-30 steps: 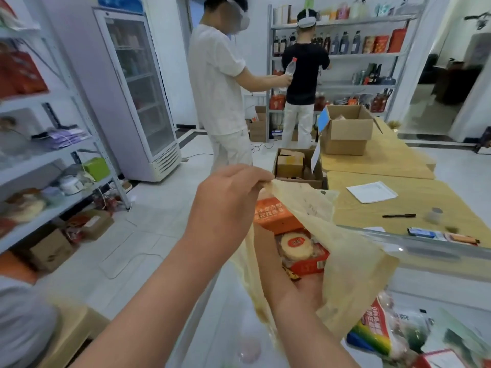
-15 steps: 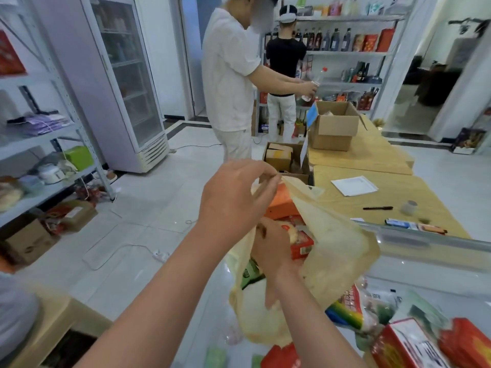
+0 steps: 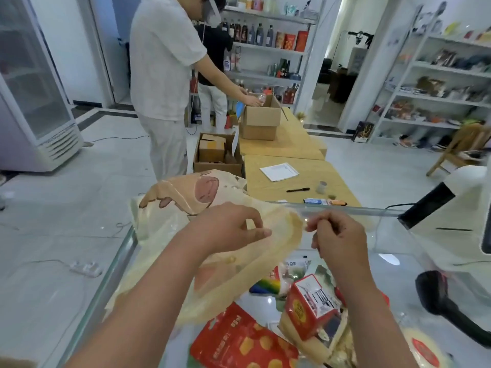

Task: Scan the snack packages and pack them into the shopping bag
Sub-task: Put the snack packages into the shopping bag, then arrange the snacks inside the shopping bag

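Observation:
The translucent yellow shopping bag (image 3: 172, 235), printed with a cartoon figure, lies bulging on the glass counter (image 3: 385, 251). My left hand (image 3: 228, 229) grips the bag's upper film near its mouth. Beside the bag's right tip, my right hand (image 3: 340, 240) has its fingers curled and pinches the edge there. Loose snack packages lie in front of me: a red pouch (image 3: 239, 341), a red and white box (image 3: 310, 306), a rainbow-striped pack (image 3: 265, 285) and a round cake pack (image 3: 425, 349). What the bag holds is hidden.
A black handheld scanner (image 3: 441, 296) lies at the right of the counter, by a white device (image 3: 465, 208). Beyond the counter stand wooden tables (image 3: 300, 181) with paper, a pen and a cardboard box. A person in white stands by the boxes. Shelves line both sides.
My right hand came out of the bag and now pinches its right edge. The bag dropped from held-up onto the counter, and my view swung down and right.

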Demonstrator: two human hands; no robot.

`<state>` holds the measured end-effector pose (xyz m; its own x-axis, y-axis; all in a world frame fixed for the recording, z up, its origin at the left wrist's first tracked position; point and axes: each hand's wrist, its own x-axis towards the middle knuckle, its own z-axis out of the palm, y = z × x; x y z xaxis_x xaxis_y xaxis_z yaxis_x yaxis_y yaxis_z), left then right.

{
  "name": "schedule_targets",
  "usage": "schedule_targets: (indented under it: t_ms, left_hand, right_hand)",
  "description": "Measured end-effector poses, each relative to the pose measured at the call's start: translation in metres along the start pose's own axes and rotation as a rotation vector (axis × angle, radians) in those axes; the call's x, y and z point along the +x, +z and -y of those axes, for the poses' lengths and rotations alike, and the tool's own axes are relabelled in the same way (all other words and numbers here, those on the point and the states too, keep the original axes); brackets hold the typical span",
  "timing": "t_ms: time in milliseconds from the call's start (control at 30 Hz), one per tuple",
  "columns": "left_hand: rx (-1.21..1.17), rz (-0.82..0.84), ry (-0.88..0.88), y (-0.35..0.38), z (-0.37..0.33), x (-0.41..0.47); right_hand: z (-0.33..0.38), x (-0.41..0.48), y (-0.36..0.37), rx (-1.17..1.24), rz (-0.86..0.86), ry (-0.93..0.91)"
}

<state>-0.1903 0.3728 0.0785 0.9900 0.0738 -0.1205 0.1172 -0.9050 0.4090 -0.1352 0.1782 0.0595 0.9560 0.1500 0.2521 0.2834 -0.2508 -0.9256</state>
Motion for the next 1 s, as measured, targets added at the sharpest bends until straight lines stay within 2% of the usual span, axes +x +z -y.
schedule_targets:
  t_ms: [100,200,400,500,600,700,867,933,1000]
  left_hand:
    - [-0.065,-0.069,0.058,0.015,-0.025,0.015]
    - [-0.090,-0.059,0.089,0.035,-0.055,0.031]
    - [-0.029,0.039,0.047,0.067,-0.110,0.060]
    - [0.040,0.098,-0.013,0.072,-0.129,0.070]
    - [0.089,0.112,-0.078,0.077,-0.144,0.077]
    - [0.086,0.094,-0.134,0.083,-0.159,0.082]
    - [0.074,0.104,-0.172,0.097,-0.179,0.088]
    - [0.010,0.134,-0.169,0.096,-0.187,0.093]
    - [-0.158,0.182,-0.128,0.090,-0.193,0.099]
  right_hand:
    - [-0.026,0.014,-0.029,-0.092,0.030,0.076]
    - [-0.059,0.025,-0.059,-0.292,0.089,0.136]
    - [-0.135,0.040,-0.109,-0.798,0.570,0.310]
    - [-0.167,0.045,-0.119,-0.898,0.726,0.356]
    - [-0.186,0.048,-0.120,-0.869,0.787,0.269]
    - [-0.188,0.054,-0.130,-0.732,0.785,0.240]
    - [-0.169,0.063,-0.154,-0.349,0.644,0.246]
    - [-0.156,0.066,-0.164,-0.191,0.608,0.267]
    - [-0.142,0.069,-0.174,-0.044,0.607,0.293]
